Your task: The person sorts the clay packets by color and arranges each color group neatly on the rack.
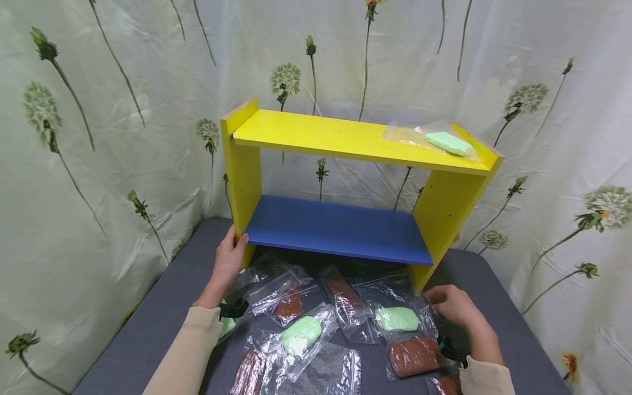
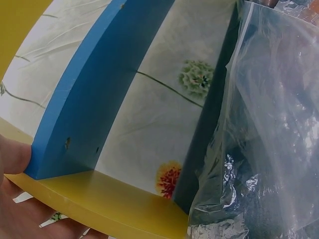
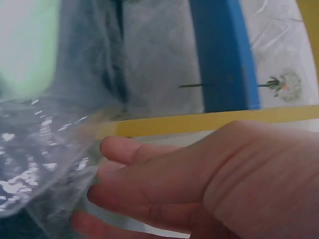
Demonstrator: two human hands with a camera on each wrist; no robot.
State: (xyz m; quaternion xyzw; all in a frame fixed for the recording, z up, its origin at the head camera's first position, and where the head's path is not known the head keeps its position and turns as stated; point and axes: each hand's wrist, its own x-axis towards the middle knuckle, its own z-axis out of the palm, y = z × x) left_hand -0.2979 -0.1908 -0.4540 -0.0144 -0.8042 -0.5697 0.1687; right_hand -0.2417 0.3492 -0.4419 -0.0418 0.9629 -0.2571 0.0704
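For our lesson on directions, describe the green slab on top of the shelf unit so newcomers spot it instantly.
In the head view, find the yellow and blue shelf unit. At the right end of its upper board lies a pale green slab in a clear bag. It alone sits up there; the other green slabs lie on the table.

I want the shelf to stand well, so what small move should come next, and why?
The right hand should probably slide the nearest bagged green piece slightly away from the right yellow panel: clear plastic overlaps that panel's foot in the right wrist view, this hand is beside it, and the left hand grips the left yellow panel.
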